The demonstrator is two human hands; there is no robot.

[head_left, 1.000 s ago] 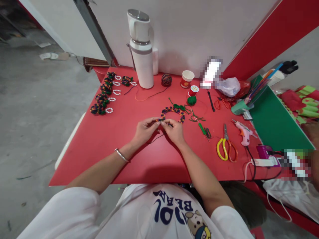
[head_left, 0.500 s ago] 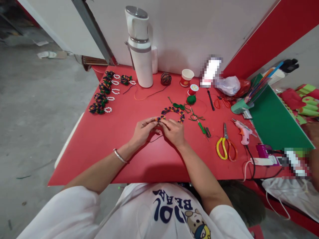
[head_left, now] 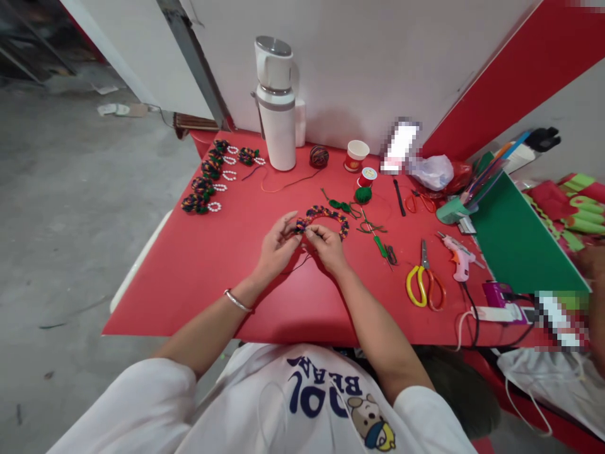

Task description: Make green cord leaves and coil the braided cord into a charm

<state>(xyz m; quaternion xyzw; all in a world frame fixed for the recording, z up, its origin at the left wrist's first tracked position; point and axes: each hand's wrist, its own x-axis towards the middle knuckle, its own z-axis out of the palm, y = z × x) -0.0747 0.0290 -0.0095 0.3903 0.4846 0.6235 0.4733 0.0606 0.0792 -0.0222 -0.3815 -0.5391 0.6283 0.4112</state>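
**A:** ok so what are the hands doing lol
**B:** left hand (head_left: 278,246) and right hand (head_left: 329,247) are both pinching the near left end of that multicolored crocheted strip (head_left: 325,210), fingertips almost meeting. Rest of it's curving away over the red table (head_left: 189,271).
**A:** and farther out?
**B:** scissors (head_left: 424,257) are lying off to the right, then a green-handled hook (head_left: 379,246), then a green yarn ball (head_left: 363,195). White bottle (head_left: 278,132)'s standing way back by the wall.

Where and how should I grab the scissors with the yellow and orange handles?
Probably by the handle loops, coming from the person's side, right hand once it releases the yarn ring: the scissors lie flat, loops toward the person, blades pointing away.
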